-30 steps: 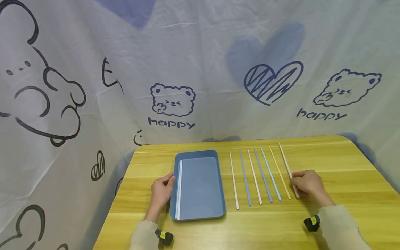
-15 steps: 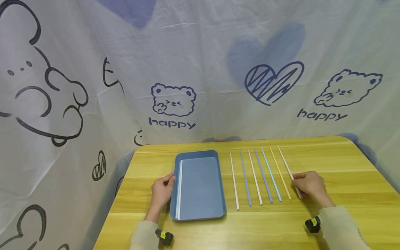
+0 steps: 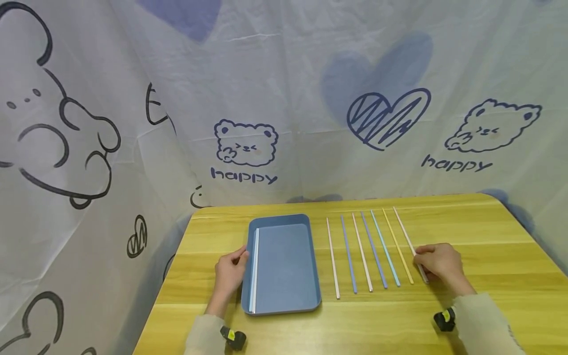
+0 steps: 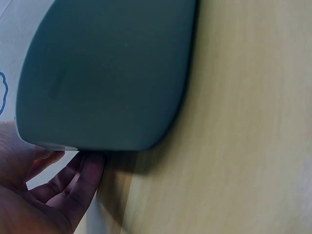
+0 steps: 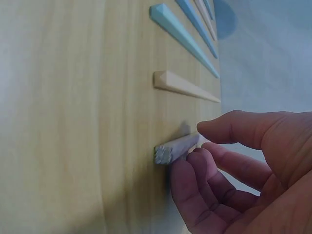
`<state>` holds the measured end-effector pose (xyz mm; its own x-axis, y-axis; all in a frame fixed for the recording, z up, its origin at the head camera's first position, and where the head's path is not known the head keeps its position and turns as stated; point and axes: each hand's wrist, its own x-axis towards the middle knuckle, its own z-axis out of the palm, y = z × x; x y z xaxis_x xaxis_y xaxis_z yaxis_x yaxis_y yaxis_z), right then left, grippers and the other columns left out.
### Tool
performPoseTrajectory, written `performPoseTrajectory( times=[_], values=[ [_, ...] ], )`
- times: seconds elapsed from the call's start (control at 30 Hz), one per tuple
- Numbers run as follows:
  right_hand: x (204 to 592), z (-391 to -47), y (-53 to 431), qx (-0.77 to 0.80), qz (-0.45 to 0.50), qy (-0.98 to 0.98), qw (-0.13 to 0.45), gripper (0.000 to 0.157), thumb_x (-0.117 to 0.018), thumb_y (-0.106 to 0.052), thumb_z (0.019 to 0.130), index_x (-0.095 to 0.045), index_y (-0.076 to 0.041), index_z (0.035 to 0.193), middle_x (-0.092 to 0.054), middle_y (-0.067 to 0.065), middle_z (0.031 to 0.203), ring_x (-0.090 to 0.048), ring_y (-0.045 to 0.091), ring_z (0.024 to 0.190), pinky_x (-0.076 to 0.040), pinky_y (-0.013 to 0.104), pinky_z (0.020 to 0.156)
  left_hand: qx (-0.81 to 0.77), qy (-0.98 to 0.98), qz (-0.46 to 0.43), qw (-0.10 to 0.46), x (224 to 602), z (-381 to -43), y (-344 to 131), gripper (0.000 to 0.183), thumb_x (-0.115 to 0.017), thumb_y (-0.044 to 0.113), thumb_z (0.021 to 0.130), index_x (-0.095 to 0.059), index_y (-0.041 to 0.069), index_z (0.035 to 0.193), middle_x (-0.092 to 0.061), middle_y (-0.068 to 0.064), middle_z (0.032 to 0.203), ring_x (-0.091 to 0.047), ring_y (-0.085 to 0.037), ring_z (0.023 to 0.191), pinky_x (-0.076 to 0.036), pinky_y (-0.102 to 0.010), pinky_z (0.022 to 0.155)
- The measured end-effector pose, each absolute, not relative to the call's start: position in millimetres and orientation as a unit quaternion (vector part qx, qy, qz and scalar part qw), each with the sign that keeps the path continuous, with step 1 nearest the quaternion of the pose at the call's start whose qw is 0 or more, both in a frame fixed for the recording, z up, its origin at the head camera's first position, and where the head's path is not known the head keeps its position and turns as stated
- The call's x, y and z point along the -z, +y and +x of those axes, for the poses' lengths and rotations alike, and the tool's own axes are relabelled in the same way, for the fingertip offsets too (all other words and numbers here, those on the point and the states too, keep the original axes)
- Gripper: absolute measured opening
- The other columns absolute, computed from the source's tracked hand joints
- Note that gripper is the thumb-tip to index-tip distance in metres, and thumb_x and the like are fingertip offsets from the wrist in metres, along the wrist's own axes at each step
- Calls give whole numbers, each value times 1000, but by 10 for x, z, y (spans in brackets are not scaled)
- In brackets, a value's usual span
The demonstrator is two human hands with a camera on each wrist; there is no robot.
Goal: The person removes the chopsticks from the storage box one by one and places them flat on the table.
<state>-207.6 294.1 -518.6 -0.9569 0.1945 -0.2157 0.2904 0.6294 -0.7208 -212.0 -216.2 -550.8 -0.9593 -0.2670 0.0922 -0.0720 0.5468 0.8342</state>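
My right hand [image 3: 438, 260] pinches a pale pink chopstick [image 3: 405, 230] at the right end of a row, near its thick end. In the right wrist view, that chopstick [image 5: 174, 149] lies low over the table between thumb and fingers. Left of it lie a yellow chopstick [image 3: 397, 245], a light blue one [image 3: 385, 247], and several blue and pale ones, spaced side by side. My left hand [image 3: 231, 266] grips the left rim of a blue-grey tray [image 3: 286, 312]. Inside the tray, light chopsticks [image 3: 254, 270] lie along the left wall. In the left wrist view, fingers [image 4: 87, 178] meet the tray's edge [image 4: 112, 146].
The wood-grain table [image 3: 355, 325] carries everything, its far edge close to a printed curtain [image 3: 306, 162]. Another curtain panel [image 3: 102, 236] hangs along the left side. A small black camera sits on each wrist.
The pale pink chopstick's far end has come slightly left and toward me, while my right hand has shifted slightly right. My left hand and the tray stay put.
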Motion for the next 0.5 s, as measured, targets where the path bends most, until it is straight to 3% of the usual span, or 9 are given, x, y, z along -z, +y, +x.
performPoseTrajectory(
  times=[0.3,0.5],
  values=[
    [5078,-2128,2723,395,96,911,64,50,-64,-19,91,-66,12,129,-63,2,54,-56,16,48,-47,30,56,466,-873,98,107,5524,-2131,-2162,30,-67,19,104,-74,7,130,-75,-20,126,-72,-34,113,-61,-46,90],
    [4970,-2210,2409,502,113,851,100,47,-69,-15,97,-62,13,134,-75,13,83,-69,16,66,-63,36,65,468,-871,98,110,5541,-2136,-2162,29,-67,18,104,-74,6,130,-75,-21,125,-73,-34,112,-61,-45,88]
  ],
)
